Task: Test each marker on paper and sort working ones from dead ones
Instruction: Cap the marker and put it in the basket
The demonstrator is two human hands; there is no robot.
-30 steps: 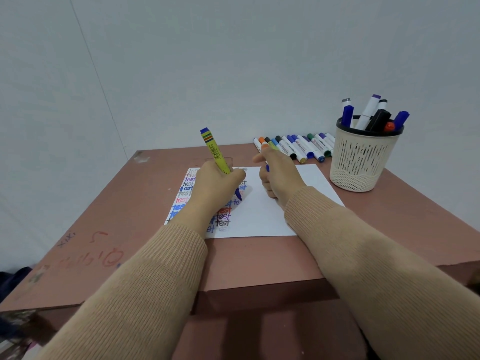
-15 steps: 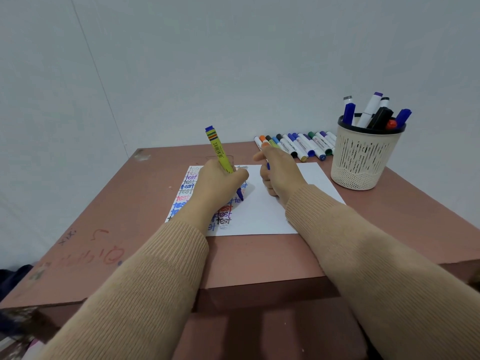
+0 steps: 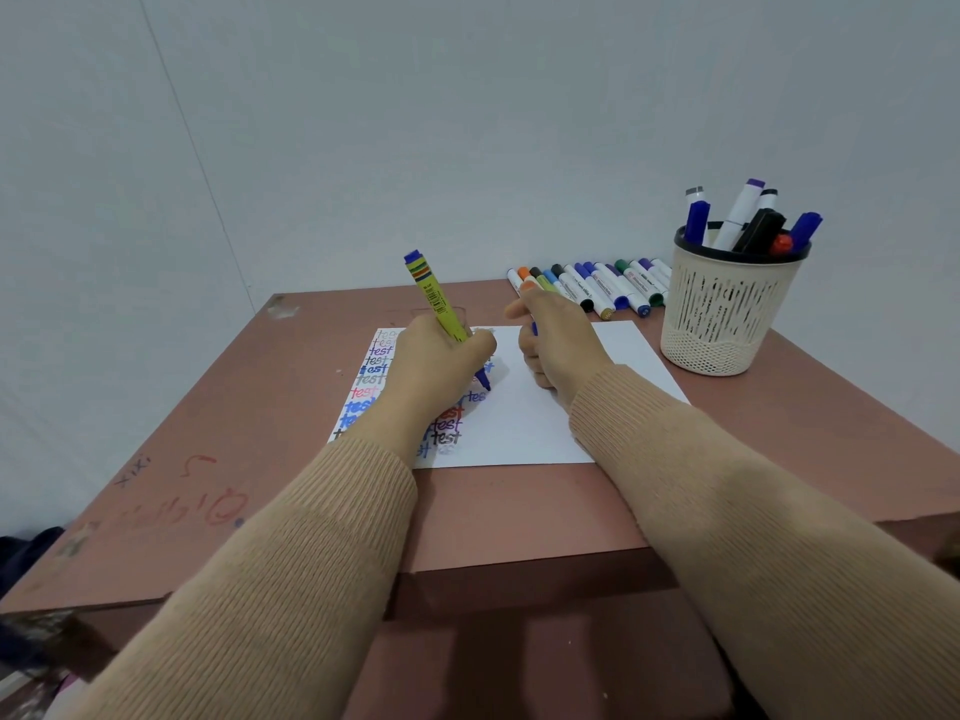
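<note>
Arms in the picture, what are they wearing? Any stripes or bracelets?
Both arms wear long knitted sleeves, plain tan, finely ribbed, no stripes. The left sleeve and right sleeve match, each ending at the wrist. No bracelet or watch shows.

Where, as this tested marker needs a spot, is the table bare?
Bare table lies left of the paper, along the front edge before it, and right of it in front of the cup. The far right is crowded with the marker row.
</note>
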